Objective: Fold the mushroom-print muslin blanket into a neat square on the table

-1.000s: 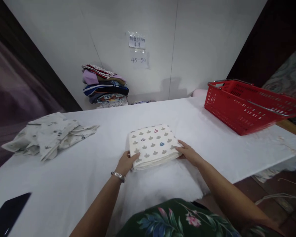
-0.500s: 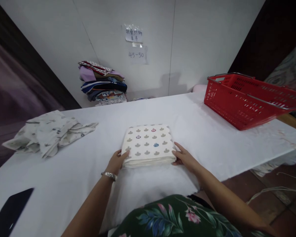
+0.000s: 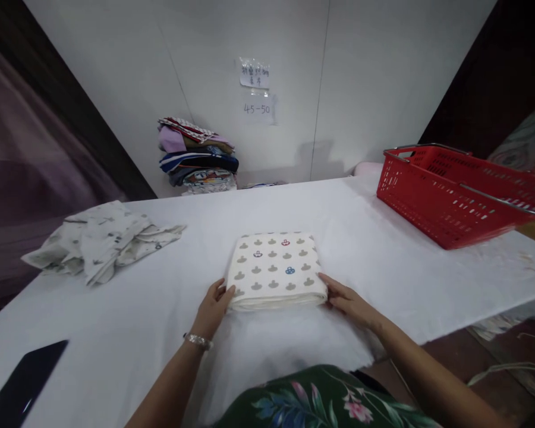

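Observation:
A folded white cloth (image 3: 273,268) lies flat on the table in front of me, in a neat, several-layered rectangle. It is printed with grey boat-like shapes, a few of them outlined in red or blue. My left hand (image 3: 213,306), with a bracelet at the wrist, holds the near left corner, its thumb on the top edge. At the near right corner, my right hand (image 3: 345,300) grips the cloth's side, fingers bent against the edge. The fingertips under or behind the edges are partly hidden.
A crumpled printed cloth (image 3: 102,241) lies on the white-covered table (image 3: 160,333) at left. A dark flat object (image 3: 27,380) is at near left. A red basket (image 3: 450,202) stands at right. Stacked folded fabrics (image 3: 198,157) rise by the wall, below paper signs (image 3: 257,109).
The whole scene sits slightly lower and further right as the camera has turned. Both hands stay at the folded cloth's near corners, and the cloth keeps its shape.

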